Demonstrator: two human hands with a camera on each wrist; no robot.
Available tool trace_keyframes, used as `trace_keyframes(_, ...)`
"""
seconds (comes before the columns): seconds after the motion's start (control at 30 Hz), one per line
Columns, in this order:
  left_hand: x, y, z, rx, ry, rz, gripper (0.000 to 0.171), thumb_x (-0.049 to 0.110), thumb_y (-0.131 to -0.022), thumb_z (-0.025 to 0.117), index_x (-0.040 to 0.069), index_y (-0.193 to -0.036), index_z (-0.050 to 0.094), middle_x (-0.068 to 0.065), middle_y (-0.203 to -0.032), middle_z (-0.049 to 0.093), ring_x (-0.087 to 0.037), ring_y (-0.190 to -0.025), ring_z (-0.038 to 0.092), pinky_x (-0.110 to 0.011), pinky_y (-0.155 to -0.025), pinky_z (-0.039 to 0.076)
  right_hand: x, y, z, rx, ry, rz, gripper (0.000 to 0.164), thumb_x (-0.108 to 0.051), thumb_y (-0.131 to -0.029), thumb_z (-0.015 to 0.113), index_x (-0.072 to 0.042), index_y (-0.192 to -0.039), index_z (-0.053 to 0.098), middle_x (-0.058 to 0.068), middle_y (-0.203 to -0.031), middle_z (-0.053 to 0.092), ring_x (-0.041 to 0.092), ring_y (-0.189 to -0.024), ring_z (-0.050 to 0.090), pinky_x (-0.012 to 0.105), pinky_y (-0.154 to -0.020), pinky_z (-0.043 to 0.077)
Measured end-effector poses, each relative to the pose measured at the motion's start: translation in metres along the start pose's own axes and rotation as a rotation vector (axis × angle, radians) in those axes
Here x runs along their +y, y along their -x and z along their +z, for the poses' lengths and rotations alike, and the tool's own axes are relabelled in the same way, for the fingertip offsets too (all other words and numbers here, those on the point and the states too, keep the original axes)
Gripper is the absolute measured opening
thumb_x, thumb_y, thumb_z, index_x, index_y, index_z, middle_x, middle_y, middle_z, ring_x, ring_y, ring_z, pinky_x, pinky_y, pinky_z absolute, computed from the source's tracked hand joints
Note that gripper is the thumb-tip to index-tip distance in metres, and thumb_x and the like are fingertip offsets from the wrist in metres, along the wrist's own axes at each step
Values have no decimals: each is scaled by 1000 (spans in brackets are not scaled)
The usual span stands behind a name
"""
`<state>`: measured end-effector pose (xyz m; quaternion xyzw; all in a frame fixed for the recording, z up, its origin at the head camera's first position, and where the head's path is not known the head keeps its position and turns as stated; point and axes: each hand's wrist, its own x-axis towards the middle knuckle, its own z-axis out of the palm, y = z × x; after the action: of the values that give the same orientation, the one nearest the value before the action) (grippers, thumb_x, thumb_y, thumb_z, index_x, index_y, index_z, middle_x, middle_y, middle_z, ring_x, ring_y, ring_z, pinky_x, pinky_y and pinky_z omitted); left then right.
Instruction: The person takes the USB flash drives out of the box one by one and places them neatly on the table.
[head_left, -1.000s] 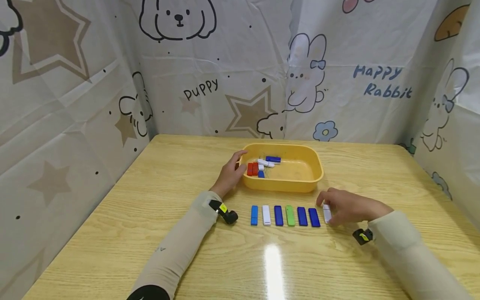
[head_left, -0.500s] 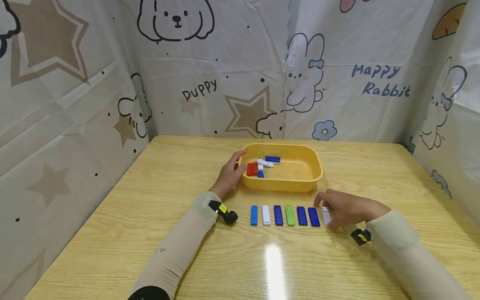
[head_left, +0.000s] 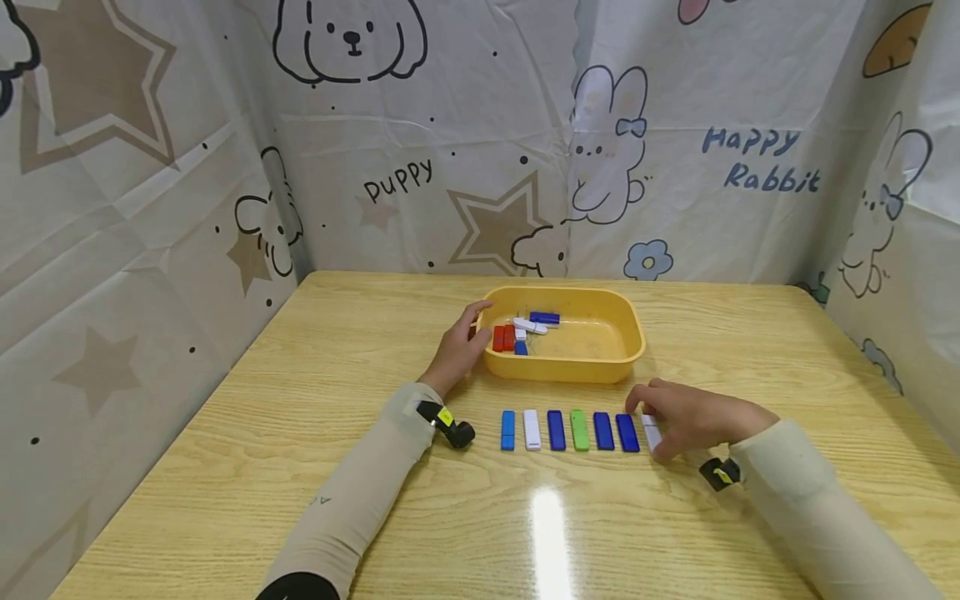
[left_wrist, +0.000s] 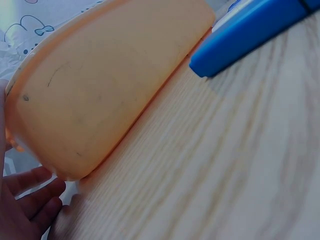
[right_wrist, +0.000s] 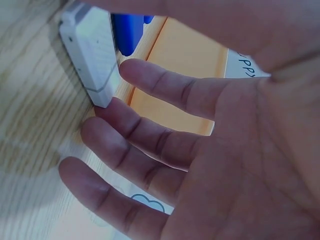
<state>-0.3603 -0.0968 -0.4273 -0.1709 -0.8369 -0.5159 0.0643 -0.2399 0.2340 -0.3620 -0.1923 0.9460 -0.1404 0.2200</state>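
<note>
Printed cloth (head_left: pixel 480 112) with stars, rabbits and lettering walls in the wood-grain bench (head_left: pixel 225 492), and a bright glare lies on its near part. We have the person's right grip (head_left: pixel 697 414) pinching the white stick (right_wrist: pixel 90 45) lengthwise, thumb on the near end, fingertips at the far one. That stick lies on the bench at the right end of a row, partly covered by the fingers.

Just left of it we log two dark blue sticks (head_left: pixel 627 433), then a green stick (head_left: pixel 580 430), another dark blue one, another white one and a light blue stick (head_left: pixel 507 431), all side by side with gaps.

Behind the row stands the yellow tub (head_left: pixel 562 372). Our left grip (head_left: pixel 455 352) holds its left end, fingers at the rim; the left wrist view is dim and cuts off the thumb, so we'd call that hold likely, not certain. Inside, bunched left: two red sticks (head_left: pixel 499 338), white and blue pieces (head_left: pixel 530 326), some overlapping. Crowding the right grip we see the neighbouring dark blue stick, close to its index finger, and the tub beyond.
</note>
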Motion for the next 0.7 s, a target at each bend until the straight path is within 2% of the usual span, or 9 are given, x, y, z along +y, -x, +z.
trace_keyframes(0.43, -1, 0, -1, 11, 7, 4, 48, 25, -96, 45, 23, -144, 39, -6, -149, 39, -26, -125, 46, -42, -105, 40, 0, 2, -3, 5, -23, -4, 58, -21, -70, 85, -20, -119, 55, 12, -118, 53, 29, -104, 52, 51, -88, 48)
trace_keyframes(0.6, 1, 1, 0, 7, 11, -4, 48, 25, -97, 45, 23, -144, 39, -7, -148, 39, -27, -124, 47, -41, -104, 41, 0, 2, -5, 74, -11, -60, 53, -27, -75, 81, -16, -120, 56, 10, -115, 55, 28, -101, 55, 47, -84, 50)
trace_keyframes(0.7, 2, 2, 0, 7, 18, -2, 47, 24, -97, 46, 22, -144, 39, -7, -149, 39, -27, -124, 47, -41, -104, 41, 0, 1, -7, 153, 3, -136, 46, -28, -80, 77, -13, -119, 58, 9, -112, 57, 29, -102, 56, 47, -82, 51)
